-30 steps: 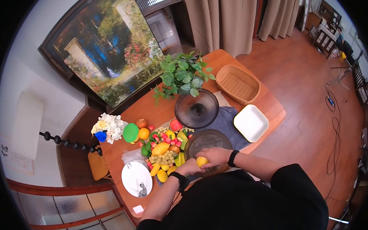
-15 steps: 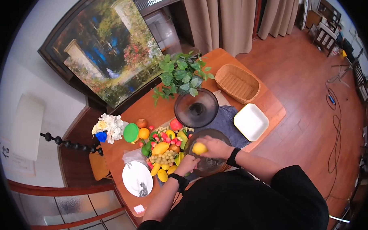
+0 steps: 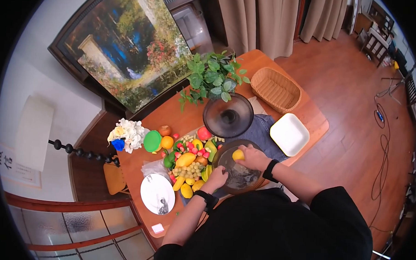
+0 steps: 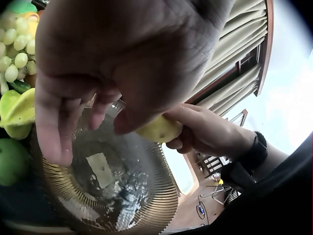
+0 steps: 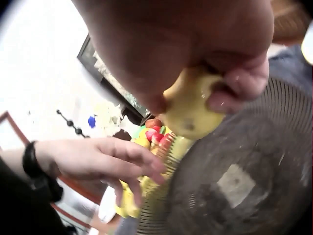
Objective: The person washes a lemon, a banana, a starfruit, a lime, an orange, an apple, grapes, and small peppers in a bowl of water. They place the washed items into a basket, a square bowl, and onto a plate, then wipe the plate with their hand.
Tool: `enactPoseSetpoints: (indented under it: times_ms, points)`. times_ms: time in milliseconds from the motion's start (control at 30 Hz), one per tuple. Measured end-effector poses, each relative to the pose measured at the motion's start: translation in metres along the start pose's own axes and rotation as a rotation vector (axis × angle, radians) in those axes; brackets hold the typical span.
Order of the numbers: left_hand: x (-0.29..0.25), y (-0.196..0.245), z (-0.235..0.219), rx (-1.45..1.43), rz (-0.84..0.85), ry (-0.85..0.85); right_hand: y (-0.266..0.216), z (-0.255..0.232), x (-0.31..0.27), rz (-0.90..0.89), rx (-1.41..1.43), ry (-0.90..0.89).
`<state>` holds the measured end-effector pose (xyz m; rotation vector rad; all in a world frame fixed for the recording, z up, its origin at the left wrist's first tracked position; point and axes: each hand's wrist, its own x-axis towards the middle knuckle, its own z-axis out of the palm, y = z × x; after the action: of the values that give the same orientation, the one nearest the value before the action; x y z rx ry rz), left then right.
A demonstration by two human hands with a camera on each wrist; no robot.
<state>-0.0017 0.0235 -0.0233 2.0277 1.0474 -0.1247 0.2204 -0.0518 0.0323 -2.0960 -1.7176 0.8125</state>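
Note:
My right hand (image 3: pixel 256 158) grips a yellow lemon (image 5: pixel 193 105) above the ribbed glass bowl (image 4: pixel 164 198). Wet drops shine on its fingertips in the right wrist view. Water glints inside the bowl, and a pale square patch (image 5: pixel 235 186) shows at its bottom. Over the bowl's left rim hangs my left hand (image 5: pixel 115 159), holding nothing, its fingers loosely bent and apart from the lemon. A heap of fruit lies just left of that hand, with green grapes (image 3: pixel 190 169), a yellow mango (image 3: pixel 185 159) and a star fruit (image 4: pixel 18 112).
Behind the bowl stands a dark glass dish (image 3: pixel 228 126) beside a leafy plant (image 3: pixel 214 75). A wicker basket (image 3: pixel 276 89) and a white tray (image 3: pixel 289 135) sit on the right. At left are a white plate (image 3: pixel 153 197), a green lid (image 3: pixel 152 141) and flowers (image 3: pixel 129 134).
Both hands met around the lemon earlier. They have since drawn apart, the right hand carrying the lemon up and right over the bowl, the left hand empty at the rim. The head view shifted slightly.

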Motion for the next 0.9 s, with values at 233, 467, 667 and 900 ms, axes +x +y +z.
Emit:
enactPoseSetpoints:
  times_ms: [233,467,667,900]
  points:
    - [-0.004,0.006,-0.001,-0.053,-0.096,0.024,0.026,0.043,0.013,-0.135,-0.346,0.145]
    - [-0.009,0.007,-0.001,-0.122,-0.135,0.036,0.022,0.055,0.007,-0.114,-0.249,-0.148]
    - [-0.012,0.011,0.006,-0.071,-0.049,0.009,0.034,0.095,0.017,-0.135,-0.045,-0.235]
    - [-0.003,0.018,0.008,0.125,0.058,-0.061,0.015,0.055,0.011,-0.078,0.497,-0.578]
